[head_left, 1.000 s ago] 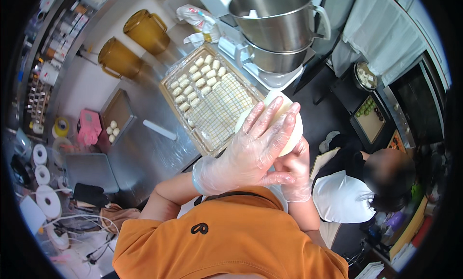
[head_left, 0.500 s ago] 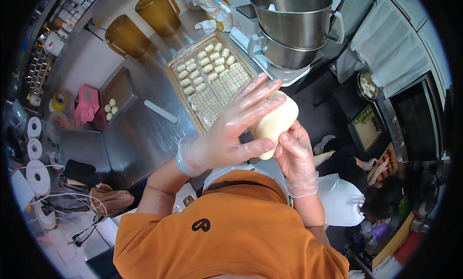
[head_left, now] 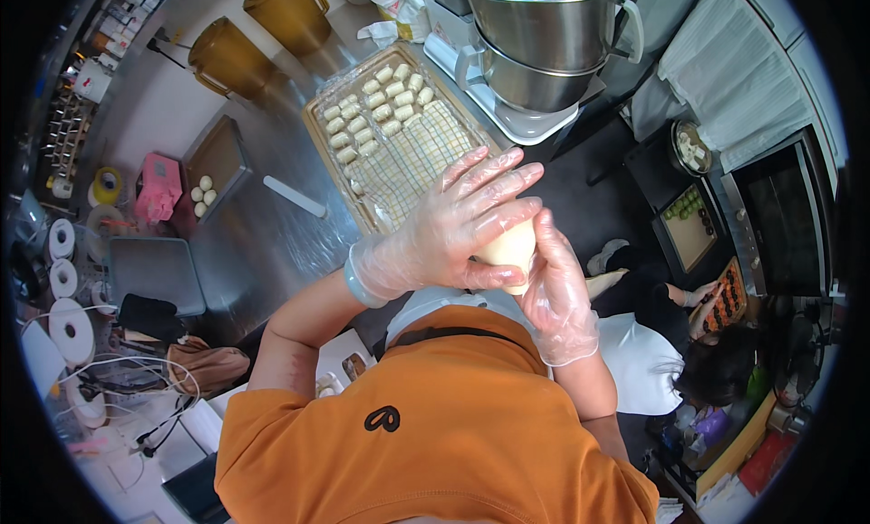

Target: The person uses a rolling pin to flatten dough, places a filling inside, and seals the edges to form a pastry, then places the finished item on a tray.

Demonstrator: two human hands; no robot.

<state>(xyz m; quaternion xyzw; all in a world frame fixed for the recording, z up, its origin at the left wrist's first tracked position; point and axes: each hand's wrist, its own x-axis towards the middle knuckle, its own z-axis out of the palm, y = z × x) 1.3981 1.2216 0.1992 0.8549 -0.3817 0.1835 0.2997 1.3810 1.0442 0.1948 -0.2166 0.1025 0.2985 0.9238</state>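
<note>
A smooth, pale lump of dough [head_left: 509, 247] is held between my two hands, in front of my chest. My left hand [head_left: 462, 221], in a clear plastic glove with a pale blue band at the wrist, lies over its top and left side. Its fingers stretch out together past the dough, and the thumb presses low on the lump. Also in a clear glove, my right hand [head_left: 555, 284] cups the lump from the right, fingers pointing up. Much of the dough is hidden by both hands.
Beyond my hands, a tray [head_left: 314, 125] holds several short white rolls and a grid-patterned sheet. A white stick [head_left: 294, 197] lies beside it on the steel counter. Steel mixing bowls [head_left: 544, 35] stand at the back. At right, a co-worker [head_left: 634, 370] handles an orange tray [head_left: 728, 298].
My left hand has come down over the dough, and my right fingers have risen along its side. Less dough shows now. The co-worker's hands have shifted at the orange tray.
</note>
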